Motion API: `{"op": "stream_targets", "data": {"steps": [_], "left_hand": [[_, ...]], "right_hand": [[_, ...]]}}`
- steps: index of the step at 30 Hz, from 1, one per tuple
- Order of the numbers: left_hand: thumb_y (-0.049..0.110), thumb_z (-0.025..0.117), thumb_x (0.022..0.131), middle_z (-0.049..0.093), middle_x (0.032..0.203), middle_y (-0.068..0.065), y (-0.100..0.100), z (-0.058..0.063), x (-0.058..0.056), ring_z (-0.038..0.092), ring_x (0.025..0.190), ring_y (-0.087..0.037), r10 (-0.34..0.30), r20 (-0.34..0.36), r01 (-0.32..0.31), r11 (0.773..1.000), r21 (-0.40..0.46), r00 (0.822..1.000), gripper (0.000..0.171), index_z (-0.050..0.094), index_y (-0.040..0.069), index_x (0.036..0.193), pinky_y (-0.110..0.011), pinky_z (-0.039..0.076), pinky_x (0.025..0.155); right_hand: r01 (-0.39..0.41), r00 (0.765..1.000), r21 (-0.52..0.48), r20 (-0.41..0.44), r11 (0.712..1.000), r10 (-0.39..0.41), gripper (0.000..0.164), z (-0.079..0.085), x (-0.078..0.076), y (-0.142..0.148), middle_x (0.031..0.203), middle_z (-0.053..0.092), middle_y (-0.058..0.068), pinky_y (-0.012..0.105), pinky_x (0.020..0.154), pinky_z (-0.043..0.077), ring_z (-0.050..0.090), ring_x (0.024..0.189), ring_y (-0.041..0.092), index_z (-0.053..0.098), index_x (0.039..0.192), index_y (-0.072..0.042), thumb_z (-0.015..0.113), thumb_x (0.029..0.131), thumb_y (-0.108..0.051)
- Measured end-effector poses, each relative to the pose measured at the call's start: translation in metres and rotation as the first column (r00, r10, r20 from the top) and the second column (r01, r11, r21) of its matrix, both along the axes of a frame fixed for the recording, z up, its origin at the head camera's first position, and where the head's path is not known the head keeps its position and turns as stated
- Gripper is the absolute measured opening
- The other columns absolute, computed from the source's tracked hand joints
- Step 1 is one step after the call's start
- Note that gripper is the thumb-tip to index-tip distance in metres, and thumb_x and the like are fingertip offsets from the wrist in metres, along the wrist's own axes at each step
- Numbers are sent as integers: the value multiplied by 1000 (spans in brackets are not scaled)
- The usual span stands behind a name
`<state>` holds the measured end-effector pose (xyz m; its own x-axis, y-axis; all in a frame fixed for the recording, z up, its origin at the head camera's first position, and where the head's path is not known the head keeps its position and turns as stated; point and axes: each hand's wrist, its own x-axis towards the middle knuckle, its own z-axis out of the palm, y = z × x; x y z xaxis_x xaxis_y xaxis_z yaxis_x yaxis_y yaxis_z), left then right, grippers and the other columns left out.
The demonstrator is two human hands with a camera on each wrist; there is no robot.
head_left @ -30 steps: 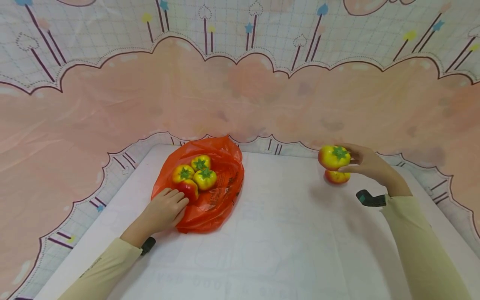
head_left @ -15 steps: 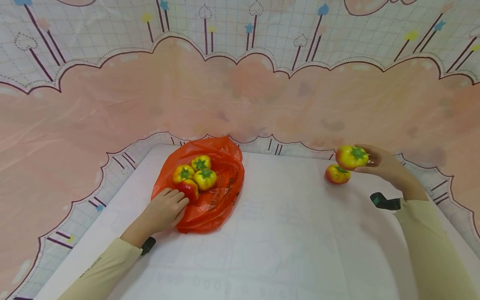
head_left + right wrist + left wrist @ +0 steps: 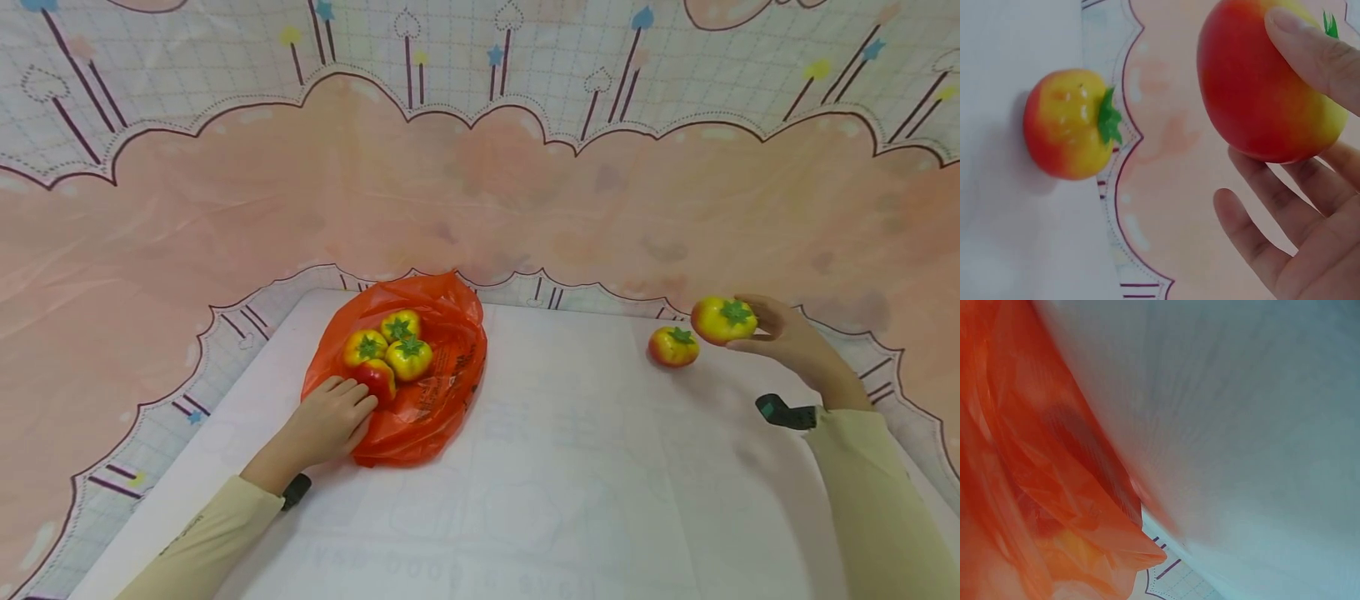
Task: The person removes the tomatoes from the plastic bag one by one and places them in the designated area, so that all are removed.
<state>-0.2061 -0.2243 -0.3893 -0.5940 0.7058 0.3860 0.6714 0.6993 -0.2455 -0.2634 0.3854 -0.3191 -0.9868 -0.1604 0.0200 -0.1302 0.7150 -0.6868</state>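
At the left of the white table (image 3: 570, 483), the person's left hand (image 3: 328, 423) lay at the near rim of a crumpled orange-red plastic bag (image 3: 401, 435), fingers bent over it, fingertips by a red fruit (image 3: 377, 382). Whether they pinched the plastic I could not tell; the left wrist view gave only bag wall and table. Bag mouth spread wide. Inside it, three yellow-topped fruits (image 3: 409, 359) sat clustered with the red one, green calyxes up.

Well apart to the right, near the far edge, a lone fruit (image 3: 672, 348) stood on the table. Just beside it, a held fruit (image 3: 716, 319) hung in the right hand (image 3: 797, 340): thumb on one side, fingers on the other, bent only as far as the fruit's girth, one finger standing off it. The right wrist view showed a gap between the two fruits.

Judgement: the step in hand looked like carrying one fruit while the left hand minded the bag. The next move called for a sure grip on that smooth skin and a gentle, controlled release.

Writing, left to right: small print on the left sleeve (image 3: 206, 537), too small to read; dark print on the bag, broken by creases, illegible; faint lettering along the table's near part, seemingly reversed, not readable. No brand made out.
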Motion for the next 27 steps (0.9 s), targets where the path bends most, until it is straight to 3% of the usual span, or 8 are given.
{"op": "stream_targets", "data": {"steps": [2,5,9,11,13,18,21,27], "left_hand": [[18,78,72,68,87,-8,0,0,0,61,82,-22,-2,1,2,1000,1,1000,23,65,7,88,-37,53,77],[17,78,72,68,87,-8,0,1,1,61,81,-22,-4,2,4,1000,1,1000,23,65,7,88,-37,53,76],[17,77,72,67,87,-8,0,1,1,61,81,-23,-1,2,1,1000,-1,1000,23,65,7,88,-37,52,76],[17,77,72,67,86,-8,0,0,0,61,81,-23,1,4,-1,1000,-3,1000,22,65,7,88,-38,52,76],[17,77,72,67,87,-8,0,0,0,61,81,-23,4,8,-4,1000,-1,1000,23,65,7,88,-38,53,77],[20,78,71,68,87,-7,-1,-1,0,61,82,-23,10,5,-10,1000,3,1000,25,65,8,89,-38,53,77],[20,79,70,68,87,-7,-1,-1,1,61,81,-23,6,-3,-6,1000,6,1000,25,65,8,89,-38,54,77],[18,78,71,67,87,-8,0,0,1,61,81,-23,9,1,-9,1000,-2,1000,24,65,7,89,-38,53,77]], "right_hand": [[29,999,-37,22,999,-28,76,-2,0,2,151,19,27,66,100,31,26,131,50,19,149,-14,64,89,-24],[68,997,-51,36,996,-67,74,-4,1,5,152,16,29,64,101,32,25,132,52,21,147,-19,64,88,-28],[85,996,-45,10,995,-84,67,-8,1,9,151,21,29,28,93,50,28,131,52,27,142,-18,64,88,-30],[93,996,-41,-11,995,-93,65,-10,2,10,150,24,28,9,81,47,31,130,49,29,141,-17,64,88,-30],[101,994,-53,-23,993,-102,64,-13,3,12,148,27,25,1,74,41,38,128,35,30,141,-17,64,88,-30],[100,994,-63,-45,993,-103,66,-20,3,14,145,30,21,0,75,40,43,112,5,30,143,-17,64,88,-30],[95,994,-58,-57,994,-98,69,-22,3,16,146,30,21,-1,75,39,45,116,7,29,145,-17,64,88,-31],[111,991,-34,-67,993,-113,72,-28,2,18,148,28,27,-2,74,39,37,128,44,24,149,-18,62,89,-33]]}}
